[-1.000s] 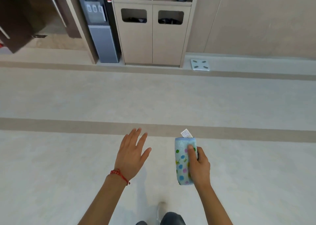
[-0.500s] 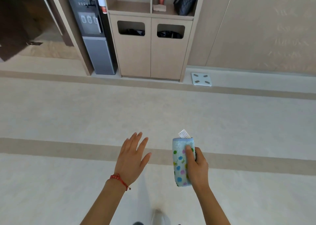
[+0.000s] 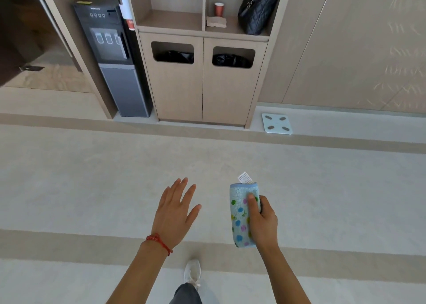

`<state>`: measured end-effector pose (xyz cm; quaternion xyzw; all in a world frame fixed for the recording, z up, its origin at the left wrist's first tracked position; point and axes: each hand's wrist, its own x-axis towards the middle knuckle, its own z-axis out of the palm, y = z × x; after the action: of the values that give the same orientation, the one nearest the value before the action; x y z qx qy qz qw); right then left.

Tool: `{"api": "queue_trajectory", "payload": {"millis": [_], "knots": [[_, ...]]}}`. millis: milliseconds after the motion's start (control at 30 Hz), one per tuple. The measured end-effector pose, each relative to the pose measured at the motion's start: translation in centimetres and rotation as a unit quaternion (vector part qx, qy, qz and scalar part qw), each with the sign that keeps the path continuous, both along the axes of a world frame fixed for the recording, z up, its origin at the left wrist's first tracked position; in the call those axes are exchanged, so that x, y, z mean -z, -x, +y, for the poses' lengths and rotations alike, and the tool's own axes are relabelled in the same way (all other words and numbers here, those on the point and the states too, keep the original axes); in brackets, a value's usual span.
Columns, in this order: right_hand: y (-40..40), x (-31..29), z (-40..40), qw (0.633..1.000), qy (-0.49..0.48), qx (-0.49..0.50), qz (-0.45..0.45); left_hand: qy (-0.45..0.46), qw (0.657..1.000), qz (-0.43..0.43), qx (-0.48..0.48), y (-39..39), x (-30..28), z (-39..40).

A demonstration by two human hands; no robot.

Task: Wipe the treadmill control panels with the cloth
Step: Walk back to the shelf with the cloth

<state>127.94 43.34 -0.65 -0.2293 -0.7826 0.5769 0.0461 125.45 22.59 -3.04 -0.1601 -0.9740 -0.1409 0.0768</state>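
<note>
Head view: my right hand [image 3: 262, 220] grips the folded cloth [image 3: 241, 216], thumb across its front and fingers curled behind, white tag sticking up at the top. My left hand [image 3: 176, 213] is spread wide, palm down, holding nothing, red string bracelet [image 3: 159, 241] on the wrist. Change since a second ago: the cabinet [image 3: 202, 77], water dispenser [image 3: 115, 56] and scale [image 3: 277, 123] have slid lower and grown in view, and a white shoe [image 3: 192, 272] now shows between my arms, so I'm stepping forward across the room. Hands hold the same pose, cloth unchanged. For the task that means I'm just in transit; no treadmill or control panel is in view, so wiping has not begun, and I judge I'll have to turn or walk on to find the machines. Floor [image 3: 92, 176] is smooth pale grey with darker tan bands running across it. Ahead, the wood cabinet has two doors with bin openings showing black bags; the shelf above holds a red paper cup [image 3: 219, 8], a folded tan item beside it, and a black quilted bag [image 3: 258, 8]. The dark dispenser stands just left of the cabinet. The scale lies on a low ledge to the right. Plain wood wall panels fill the right side, and a dark doorway the far left.
</note>
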Motion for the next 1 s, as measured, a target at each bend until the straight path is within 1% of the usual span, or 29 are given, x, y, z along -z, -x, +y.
{"api": "queue_trajectory", "payload": {"millis": [233,500,767,833,1000], "knots": [[13.1,-0.4,-1.3,1.0,0.013,0.007,-0.01,0.014,1.0,-0.008,0.017,14.0,-0.9,-1.2],[27.8,0.6,0.1,1.0,0.011,-0.004,-0.023,0.015,0.999,-0.034,0.005,28.0,0.1,0.1],[43.8,-1.2,2.1,1.0,0.012,-0.025,0.008,0.004,1.0,-0.016,-0.02,42.8,-1.0,2.4],[47.3,-1.5,2.2,1.0,0.008,-0.029,0.005,0.0,0.999,-0.004,-0.033,46.2,-1.4,2.4],[55.7,-1.2,1.2,0.999,0.003,-0.037,-0.002,-0.023,0.999,-0.004,-0.038,54.4,-1.2,1.3]]}}
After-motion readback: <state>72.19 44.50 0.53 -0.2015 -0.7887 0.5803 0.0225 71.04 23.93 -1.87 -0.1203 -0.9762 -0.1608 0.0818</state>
